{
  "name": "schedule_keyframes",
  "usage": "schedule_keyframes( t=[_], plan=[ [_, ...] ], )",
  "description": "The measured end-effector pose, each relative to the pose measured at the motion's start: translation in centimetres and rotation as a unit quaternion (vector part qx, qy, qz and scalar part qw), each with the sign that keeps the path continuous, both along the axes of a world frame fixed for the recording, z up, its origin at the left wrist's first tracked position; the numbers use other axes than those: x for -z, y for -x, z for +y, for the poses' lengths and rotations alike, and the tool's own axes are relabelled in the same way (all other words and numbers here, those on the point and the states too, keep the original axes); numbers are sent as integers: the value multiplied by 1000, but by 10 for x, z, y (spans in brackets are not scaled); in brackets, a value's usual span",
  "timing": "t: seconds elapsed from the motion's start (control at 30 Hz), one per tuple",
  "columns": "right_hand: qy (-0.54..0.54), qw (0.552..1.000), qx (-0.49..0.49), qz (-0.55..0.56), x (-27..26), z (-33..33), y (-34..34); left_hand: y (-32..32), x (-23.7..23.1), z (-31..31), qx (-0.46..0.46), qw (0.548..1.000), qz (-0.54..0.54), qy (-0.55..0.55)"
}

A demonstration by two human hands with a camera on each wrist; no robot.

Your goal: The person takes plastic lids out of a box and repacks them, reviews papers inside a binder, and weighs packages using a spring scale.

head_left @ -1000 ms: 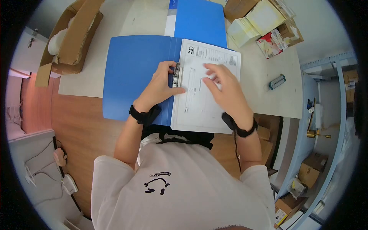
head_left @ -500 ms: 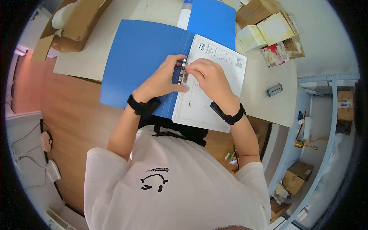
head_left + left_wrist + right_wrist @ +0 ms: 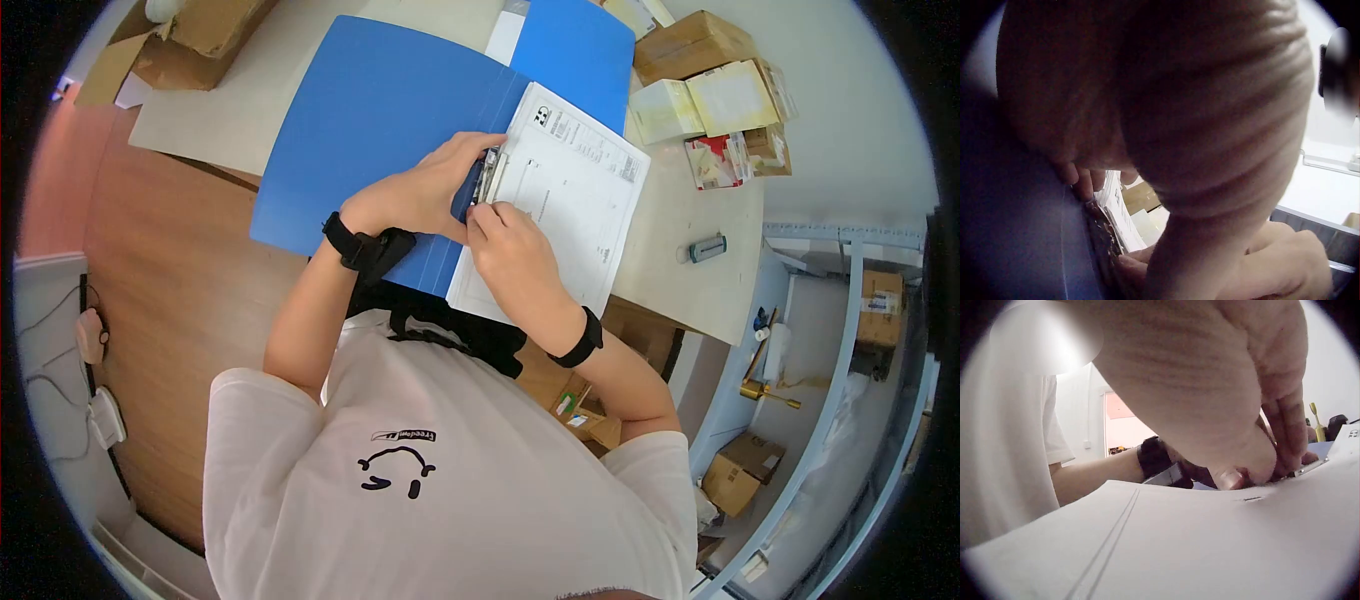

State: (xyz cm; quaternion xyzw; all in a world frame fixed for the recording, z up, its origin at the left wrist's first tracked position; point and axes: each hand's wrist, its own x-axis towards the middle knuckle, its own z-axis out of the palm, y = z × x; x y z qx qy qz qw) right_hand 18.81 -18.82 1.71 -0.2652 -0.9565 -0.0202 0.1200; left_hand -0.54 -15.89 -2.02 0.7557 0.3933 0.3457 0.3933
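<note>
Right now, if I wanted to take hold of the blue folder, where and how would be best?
Probably best to pinch the folder at its near left corner, coming from the left. The open cover is thin and flat, and that corner seems to jut past the table edge, leaving both faces reachable, well away from the clip.

A blue folder (image 3: 390,110) is laid open, slanted over the near edge of the bench (image 3: 680,285); printed white papers (image 3: 580,195) are stacked inside, bordered left by a metal clip (image 3: 487,176).
</note>
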Motion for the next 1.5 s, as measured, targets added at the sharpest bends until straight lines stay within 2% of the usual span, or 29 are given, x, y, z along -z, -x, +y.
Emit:
schedule_keyframes(
  t=[0.37,0.47,0.67,0.73,0.77,0.83,0.87,0.97,1.03,1.17,1.23,1.27,1.33,1.37,1.4,1.43,1.5],
  plan=[
    [-24,999,-26,-37,6,-3,6,1,-1,2,11,1000,15,-6],
    [-81,996,-23,-16,15,-5,8,3,-2,3,23,1000,13,17],
    [-63,995,-27,-75,3,-10,14,18,-6,8,82,996,20,-5],
    [-63,994,-28,-85,-2,-11,19,25,-7,12,72,988,-54,126],
    [-64,994,-26,-83,-3,-11,21,25,-3,15,74,988,-52,125],
    [-55,992,-30,-111,-5,-9,23,22,8,18,-6,986,-87,146],
    [-55,992,-30,-111,-4,-10,24,20,4,16,-5,986,-86,146],
    [-68,993,1,-97,3,-16,25,10,-7,10,-53,991,-23,119],
    [-19,998,49,-33,6,-19,22,6,-8,8,-75,992,-11,100],
    [63,995,60,39,-2,-29,14,5,-8,6,-73,993,4,90],
    [147,982,24,116,-8,-33,4,9,-8,5,-81,989,-52,111],
    [146,982,26,119,-14,-35,-4,13,-11,2,-79,990,-49,110],
    [205,950,110,208,-27,-39,-29,21,-24,-9,-166,983,-10,74],
    [180,942,175,221,-28,-41,-46,30,-25,-16,-226,971,80,-20],
    [155,929,241,233,-25,-45,-66,43,-26,-23,-280,938,168,-115],
    [115,913,307,241,-19,-50,-85,55,-27,-32,-353,901,214,-133],
    [62,875,413,245,4,-65,-123,95,-14,-45,-429,869,202,-141]
  ],
)
